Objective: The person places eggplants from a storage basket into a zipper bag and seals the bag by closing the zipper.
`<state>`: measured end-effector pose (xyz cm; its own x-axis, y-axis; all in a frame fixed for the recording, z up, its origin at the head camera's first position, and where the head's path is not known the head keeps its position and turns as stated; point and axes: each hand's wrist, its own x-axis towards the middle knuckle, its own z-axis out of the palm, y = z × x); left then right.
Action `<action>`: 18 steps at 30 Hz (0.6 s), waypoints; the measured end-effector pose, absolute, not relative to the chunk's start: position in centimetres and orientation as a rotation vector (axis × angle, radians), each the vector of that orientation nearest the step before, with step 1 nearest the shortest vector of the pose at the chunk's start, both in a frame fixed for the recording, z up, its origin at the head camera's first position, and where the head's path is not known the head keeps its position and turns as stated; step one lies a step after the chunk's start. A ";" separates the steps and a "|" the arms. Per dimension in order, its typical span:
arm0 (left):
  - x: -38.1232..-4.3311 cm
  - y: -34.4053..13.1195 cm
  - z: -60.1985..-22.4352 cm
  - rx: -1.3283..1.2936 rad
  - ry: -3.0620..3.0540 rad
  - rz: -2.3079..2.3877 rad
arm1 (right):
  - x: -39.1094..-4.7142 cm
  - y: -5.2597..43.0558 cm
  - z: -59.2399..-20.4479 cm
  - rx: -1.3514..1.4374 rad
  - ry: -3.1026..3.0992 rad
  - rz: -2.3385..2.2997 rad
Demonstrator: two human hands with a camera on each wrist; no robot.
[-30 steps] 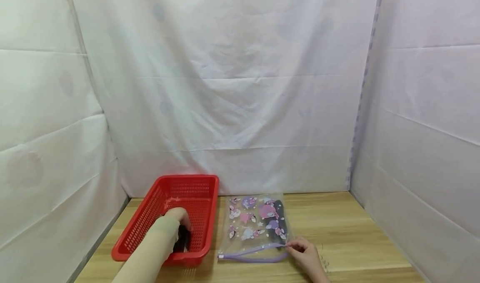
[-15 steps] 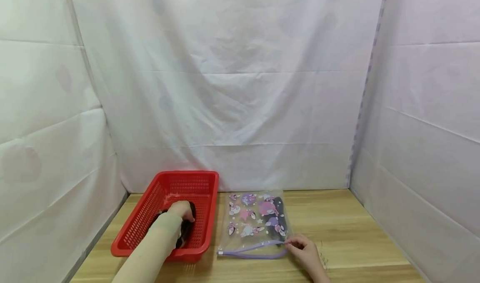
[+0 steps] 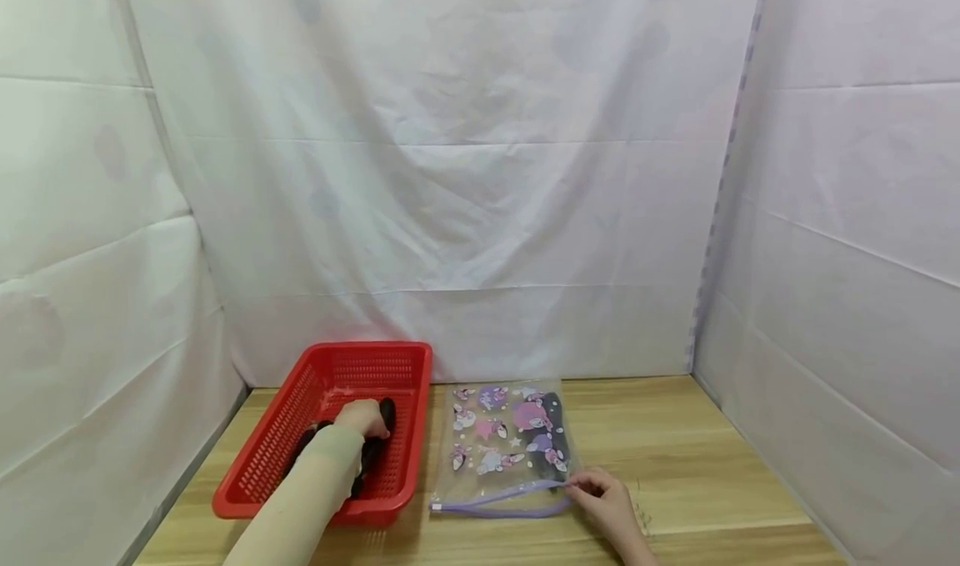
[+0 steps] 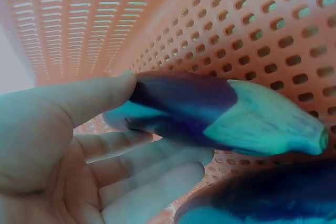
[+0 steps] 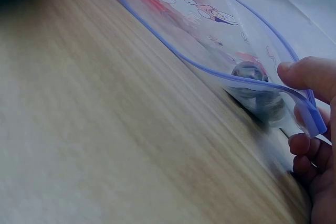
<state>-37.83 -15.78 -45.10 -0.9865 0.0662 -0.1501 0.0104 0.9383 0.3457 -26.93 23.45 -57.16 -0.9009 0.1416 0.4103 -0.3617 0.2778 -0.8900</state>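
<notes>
Down inside the red basket [image 3: 417,466], my left hand [image 3: 362,418] pinches an eggplant [image 4: 184,108]. In the left wrist view its thumb lies on the eggplant's dark end and the fingers pass beneath; the pale green stem end points away. A second eggplant [image 4: 262,195] lies below it. My right hand [image 3: 606,503] pinches the near right corner of a clear zip bag [image 3: 480,466] printed with cartoon figures. The bag's purple zip edge [image 5: 178,55] gapes. A dark long object [image 3: 551,433] lies along the right side inside the bag.
The basket's perforated walls rise around my left hand, close beside the bag on a wooden table [image 3: 690,466]. White cloth [image 3: 480,216] hangs behind and on both sides.
My left hand has moved slightly farther into the basket, and an eggplant's dark end now shows beyond its fingers. The right hand keeps its hold on the bag's corner.
</notes>
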 end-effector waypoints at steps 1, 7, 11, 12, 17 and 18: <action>-37.8 -15.8 -45.1 0.058 2.934 0.529 | -26.9 23.4 -57.1 0.195 -2.145 1.662; -37.8 -16.0 -45.2 0.028 2.890 0.594 | -26.9 23.2 -56.6 0.183 -2.154 1.671; -37.7 -16.2 -45.3 -0.029 2.841 0.653 | -26.9 23.3 -56.6 0.184 -2.156 1.655; -37.7 -16.2 -45.4 -0.042 2.833 0.670 | -26.9 23.3 -56.6 0.183 -2.157 1.654; -37.7 -16.3 -45.8 -0.092 2.790 0.780 | -26.9 23.3 -56.7 0.185 -2.161 1.651; -37.7 -16.4 -45.9 -0.115 2.777 0.815 | -26.9 23.3 -56.7 0.184 -2.162 1.652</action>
